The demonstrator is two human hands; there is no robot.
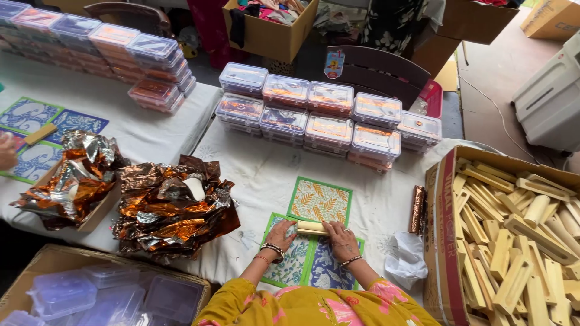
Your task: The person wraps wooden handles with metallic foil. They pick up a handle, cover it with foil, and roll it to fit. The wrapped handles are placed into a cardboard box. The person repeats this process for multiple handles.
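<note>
Pale wooden block (312, 227), long axis running nine to three, is being pinched endwise: left hand (280, 234) at nine, right hand (340, 237) at three, fingers pressed together, equally near.

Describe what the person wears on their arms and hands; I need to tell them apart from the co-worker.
The left hand has a dark beaded bracelet and a thin reddish one at the wrist. The right hand wears a ring and a thin dark bangle. Both forearms are bare; mustard-yellow sleeves with pink flowers begin near the elbows.
</note>
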